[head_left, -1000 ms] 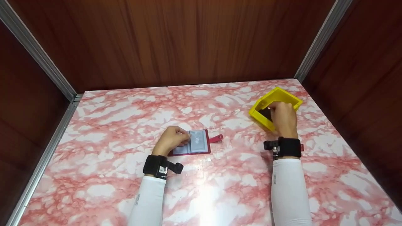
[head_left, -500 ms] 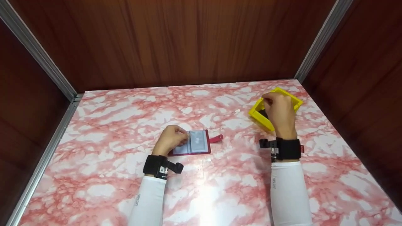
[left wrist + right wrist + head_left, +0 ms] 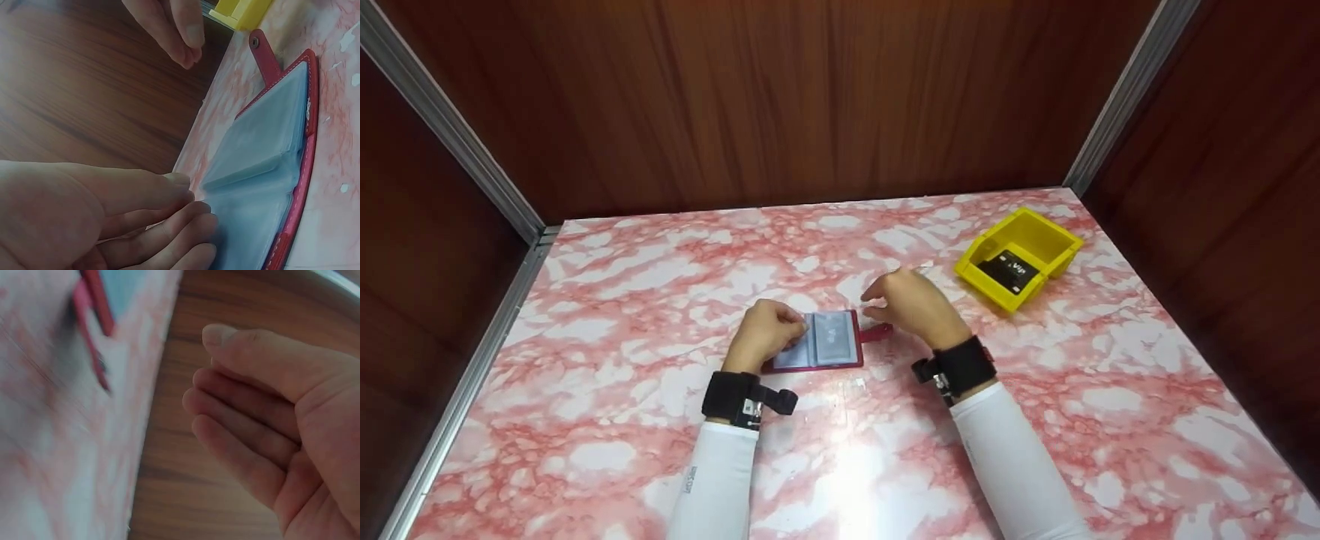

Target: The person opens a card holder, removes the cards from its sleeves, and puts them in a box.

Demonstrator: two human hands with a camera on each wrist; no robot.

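A red card holder lies spread on the table, its clear plastic sleeves facing up and its snap strap pointing right. My left hand is at the left-hand sleeves, fingers loosely bent, fingertips over them and partly hiding them. In the left wrist view the thumb lies against the index finger beside the sleeves. Just above and right of the strap hovers my right hand. Its thumb and fingers are half bent with a gap between, and the right wrist view shows nothing in the hand.
A yellow bin stands at the back right, with a black card marked "Vip" inside. Wood-grain panels close off the back and both sides of the pink marbled tabletop.
My right hand has come up out of the yellow bin and moved left and nearer to the card holder. The black card in the bin now shows. My left hand has barely moved.
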